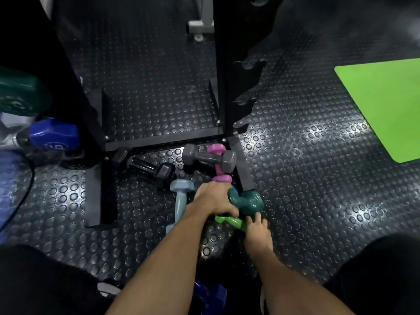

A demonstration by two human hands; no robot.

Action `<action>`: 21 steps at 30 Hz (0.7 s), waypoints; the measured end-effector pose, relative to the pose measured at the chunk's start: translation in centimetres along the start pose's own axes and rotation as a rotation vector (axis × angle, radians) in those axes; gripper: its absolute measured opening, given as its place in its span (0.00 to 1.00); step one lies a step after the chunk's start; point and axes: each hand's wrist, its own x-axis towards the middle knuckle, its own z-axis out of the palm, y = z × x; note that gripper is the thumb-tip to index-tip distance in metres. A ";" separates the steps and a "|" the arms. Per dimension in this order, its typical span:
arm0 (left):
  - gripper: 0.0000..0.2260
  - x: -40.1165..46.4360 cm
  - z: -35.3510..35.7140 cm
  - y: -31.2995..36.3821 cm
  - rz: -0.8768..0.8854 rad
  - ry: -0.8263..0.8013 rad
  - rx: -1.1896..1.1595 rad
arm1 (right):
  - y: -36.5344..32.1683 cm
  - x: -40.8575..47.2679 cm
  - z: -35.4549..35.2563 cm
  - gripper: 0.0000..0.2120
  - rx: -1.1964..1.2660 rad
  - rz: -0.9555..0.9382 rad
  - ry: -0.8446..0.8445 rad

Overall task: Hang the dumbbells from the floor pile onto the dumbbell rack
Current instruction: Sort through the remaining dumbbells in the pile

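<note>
Studded black rubber floor [306, 201] fills the dim room. Both hands are down in the pile in front of the rack's base: the left hand [213, 198] is curled over the dumbbells, what it grips hidden; the right hand [258, 233] holds the bright green dumbbell [229, 220], fingers touching the dark teal dumbbell [247, 201]. Around them lie pale blue [180, 201], pink [219, 162], grey [210, 156] and black [147, 165] dumbbells. The black dumbbell rack [231, 76] rises behind; a green mat [384, 105] lies toward the floor's right edge.

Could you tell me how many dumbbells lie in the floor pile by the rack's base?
6 visible: black dumbbell, grey dumbbell across the pink dumbbell, light blue dumbbell, teal dumbbell, green dumbbell. The hands may hide more.
</note>
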 end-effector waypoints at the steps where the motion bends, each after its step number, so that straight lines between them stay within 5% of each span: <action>1: 0.23 0.1 -0.5 -0.2 -0.012 -0.009 -0.065 | 0.0 0.0 0.0 0.24 0.016 0.014 -0.007; 7: 0.15 -0.9 -2.7 -3.8 -0.044 -0.110 -0.563 | -0.1 0.6 0.2 0.28 0.162 0.045 -0.052; 21: 0.18 -4.1 -5.5 -8.5 -0.194 0.100 -0.831 | -1.5 -1.3 -0.9 0.27 0.248 0.070 -0.239</action>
